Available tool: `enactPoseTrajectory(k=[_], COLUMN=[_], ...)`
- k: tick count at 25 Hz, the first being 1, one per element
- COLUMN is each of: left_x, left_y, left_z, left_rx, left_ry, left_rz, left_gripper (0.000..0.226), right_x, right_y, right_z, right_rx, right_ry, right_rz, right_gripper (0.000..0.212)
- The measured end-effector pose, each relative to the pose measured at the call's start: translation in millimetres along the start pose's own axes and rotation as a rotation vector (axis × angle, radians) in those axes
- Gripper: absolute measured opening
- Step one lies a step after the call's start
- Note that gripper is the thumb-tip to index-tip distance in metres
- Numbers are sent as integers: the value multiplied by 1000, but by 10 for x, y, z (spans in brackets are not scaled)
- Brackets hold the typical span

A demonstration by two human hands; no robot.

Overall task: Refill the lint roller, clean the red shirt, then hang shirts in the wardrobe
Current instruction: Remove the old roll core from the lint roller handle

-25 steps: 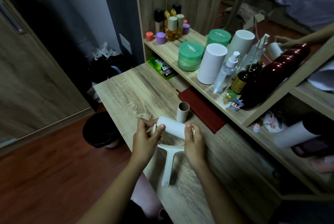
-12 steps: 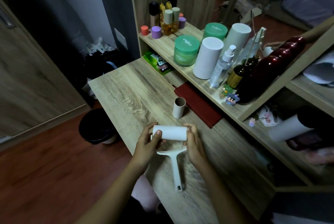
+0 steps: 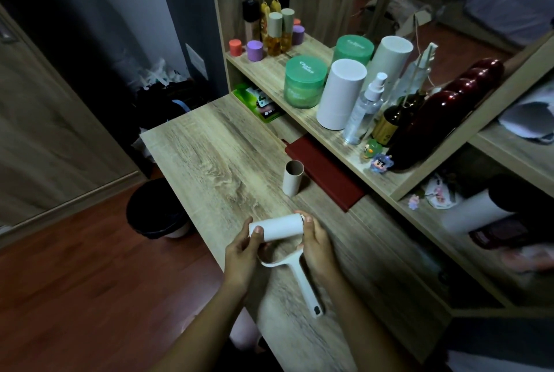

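Head view: the left hand (image 3: 242, 254) curls round the left end of the white refill roll (image 3: 277, 227); the right hand (image 3: 317, 247) pinches its other end against the lint roller (image 3: 305, 284), seemingly to seat it, just above the desk (image 3: 209, 155); the spent cardboard core (image 3: 293, 173) stands upright, set aside; no shirt shows.

One wide-angle head camera feeds me — it faces forward and down, close above the left hand (image 3: 241, 254) and right hand (image 3: 317, 248) at the wooden desk (image 3: 209, 155).
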State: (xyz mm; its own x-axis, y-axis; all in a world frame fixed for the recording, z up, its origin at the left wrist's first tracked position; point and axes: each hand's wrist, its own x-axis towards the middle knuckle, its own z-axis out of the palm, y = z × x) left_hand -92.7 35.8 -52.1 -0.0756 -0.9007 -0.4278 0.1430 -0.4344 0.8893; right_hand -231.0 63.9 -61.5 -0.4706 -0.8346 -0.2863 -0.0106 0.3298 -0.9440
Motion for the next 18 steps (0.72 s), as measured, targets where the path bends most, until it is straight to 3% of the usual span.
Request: enactPoseTrajectory(k=[11,18], left_x=[218,369], left_y=[0,-34], left_z=[-45,-160], left_rx=[-27,-21], left_ry=[32,26], left_rz=[-127,-114], left_gripper=[41,31], right_x=[186,199], right_y=[105,86], right_z=[113,167], right_rx=[-136,-143], right_ry=[-47,-59], right_rz=[20,20], right_gripper=[38,34])
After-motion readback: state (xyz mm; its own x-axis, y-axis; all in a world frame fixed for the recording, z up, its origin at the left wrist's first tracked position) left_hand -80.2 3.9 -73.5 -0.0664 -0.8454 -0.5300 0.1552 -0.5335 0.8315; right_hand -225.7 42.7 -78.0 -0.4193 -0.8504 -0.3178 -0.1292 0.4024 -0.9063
